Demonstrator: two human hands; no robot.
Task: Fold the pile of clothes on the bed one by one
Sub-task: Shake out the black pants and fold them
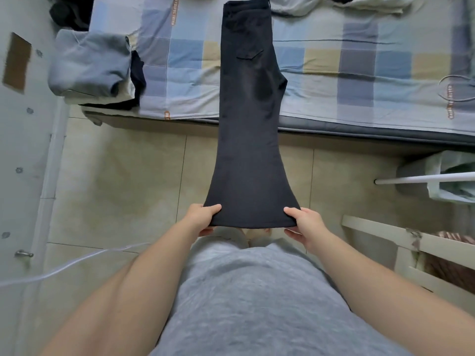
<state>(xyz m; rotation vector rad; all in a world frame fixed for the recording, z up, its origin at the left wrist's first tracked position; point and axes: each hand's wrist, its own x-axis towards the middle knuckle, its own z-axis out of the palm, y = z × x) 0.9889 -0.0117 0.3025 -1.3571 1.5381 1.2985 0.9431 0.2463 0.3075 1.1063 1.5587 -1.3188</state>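
Observation:
A pair of black trousers (pixel 250 119), folded lengthwise leg on leg, stretches from the checked bed (pixel 359 65) out over the floor towards me. The waist lies on the sheet at the top of the view and a back pocket flap shows. My left hand (pixel 203 218) grips the left corner of the hem. My right hand (pixel 304 223) grips the right corner, thumb on top. The hem end hangs taut in the air between them.
A stack of folded clothes (pixel 90 65), grey on top, sits on the bed's left corner. Crumpled pale fabric (pixel 334 5) lies at the bed's far edge. A white wooden frame (pixel 401 242) stands at the right, a white door (pixel 23 150) at the left. Tiled floor lies below.

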